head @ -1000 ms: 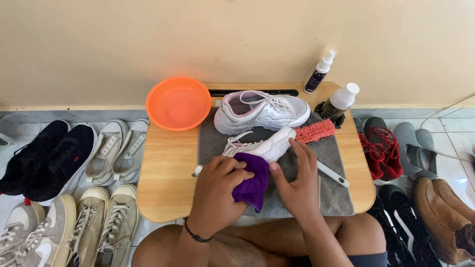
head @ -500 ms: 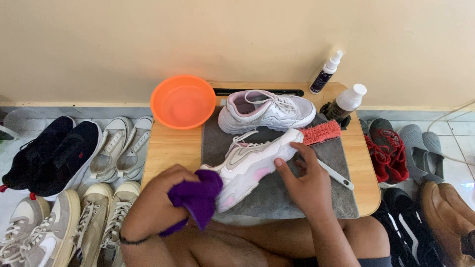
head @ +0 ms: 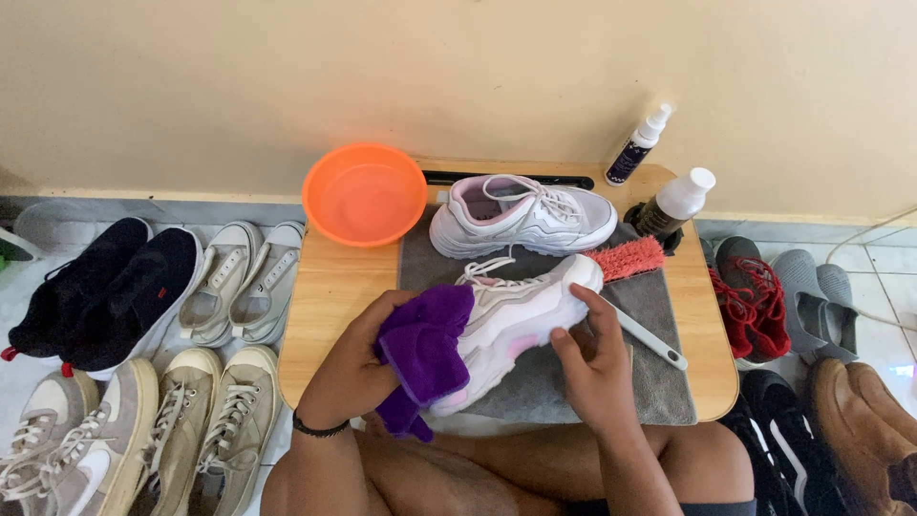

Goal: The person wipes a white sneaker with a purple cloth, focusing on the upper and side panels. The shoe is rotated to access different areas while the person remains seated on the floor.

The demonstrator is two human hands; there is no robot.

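Dark shoes (head: 95, 296) and pale sneakers (head: 239, 282) line the floor to your left, beside the low table (head: 330, 287). Your left hand (head: 358, 368) is closed around a purple cloth (head: 425, 354), pressing it against the heel end of the white sneaker (head: 521, 315) (it lies tilted on its side over the grey mat (head: 659, 382)). The bowl (head: 365, 194) sits behind. Your right hand (head: 597, 358) grips the sneaker's toe end, fingers curled under the sole, thumb on top. Its mate (head: 521, 215) stands upright behind it; a red brush (head: 630, 258) and two bottles (head: 659, 177) lie further right.
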